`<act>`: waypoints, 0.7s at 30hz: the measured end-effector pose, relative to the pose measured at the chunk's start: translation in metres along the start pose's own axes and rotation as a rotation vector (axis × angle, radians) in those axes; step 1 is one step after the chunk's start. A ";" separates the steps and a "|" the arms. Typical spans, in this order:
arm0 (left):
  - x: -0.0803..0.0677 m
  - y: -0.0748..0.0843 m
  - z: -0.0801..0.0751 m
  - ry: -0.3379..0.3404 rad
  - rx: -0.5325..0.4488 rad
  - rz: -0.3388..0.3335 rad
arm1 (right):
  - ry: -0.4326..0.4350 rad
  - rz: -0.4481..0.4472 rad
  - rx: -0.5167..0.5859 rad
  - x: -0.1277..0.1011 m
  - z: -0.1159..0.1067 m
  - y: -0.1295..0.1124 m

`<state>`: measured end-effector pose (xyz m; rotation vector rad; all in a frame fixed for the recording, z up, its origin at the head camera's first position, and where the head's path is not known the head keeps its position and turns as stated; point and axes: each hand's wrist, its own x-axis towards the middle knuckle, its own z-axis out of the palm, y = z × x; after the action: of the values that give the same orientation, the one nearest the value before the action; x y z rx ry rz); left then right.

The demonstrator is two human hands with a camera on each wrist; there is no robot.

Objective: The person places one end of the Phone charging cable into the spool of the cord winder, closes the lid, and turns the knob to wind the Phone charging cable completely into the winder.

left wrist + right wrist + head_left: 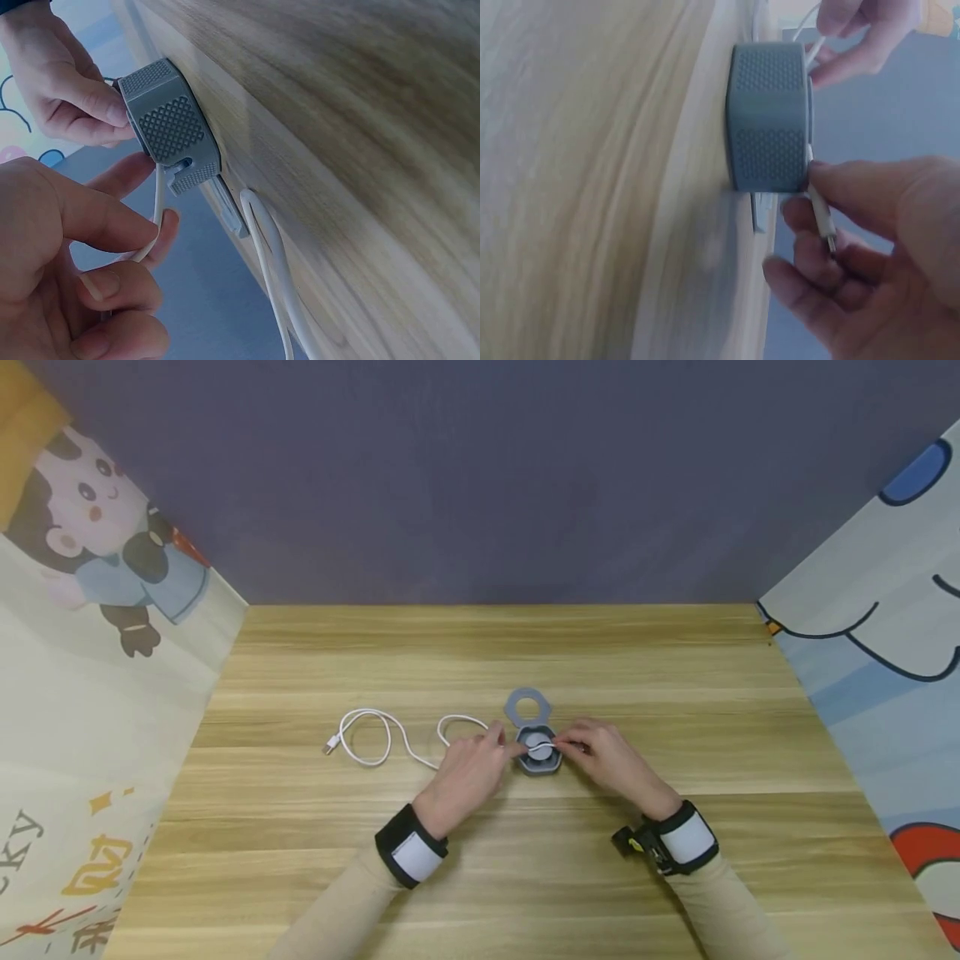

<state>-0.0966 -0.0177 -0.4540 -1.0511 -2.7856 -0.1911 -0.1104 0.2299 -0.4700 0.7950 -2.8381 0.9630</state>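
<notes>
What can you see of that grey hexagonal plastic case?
This grey, plastic-looking hexagonal case sits open on the wood-grain table, its grey ring-shaped lid laid back beyond it. Diamond-textured panels mark its walls; one has a notch. A thin white cable crosses its round grey hub. The left grip and right grip flank the case; contact is unclear.

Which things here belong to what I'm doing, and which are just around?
Part of the job:
- white cable, pinched by left hand and right hand
- gray hexagonal case, cable across it
- gray ring beside the case

Just around:
- wrist straps
- wooden table
- printed side panels
- dark backdrop
</notes>
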 end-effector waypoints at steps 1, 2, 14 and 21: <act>0.000 0.000 0.000 0.002 0.004 0.001 | -0.017 0.002 0.000 0.000 -0.001 0.001; 0.000 0.000 0.000 0.004 0.007 0.002 | -0.031 0.007 0.005 -0.001 -0.002 0.001; 0.000 0.000 0.002 0.018 0.011 -0.001 | -0.024 0.109 0.018 -0.004 -0.006 0.007; -0.001 -0.001 0.002 0.009 0.001 0.002 | -0.081 0.153 0.041 -0.004 -0.008 0.010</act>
<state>-0.0969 -0.0187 -0.4563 -1.0501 -2.7759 -0.1941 -0.1128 0.2430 -0.4692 0.6419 -2.9952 1.0331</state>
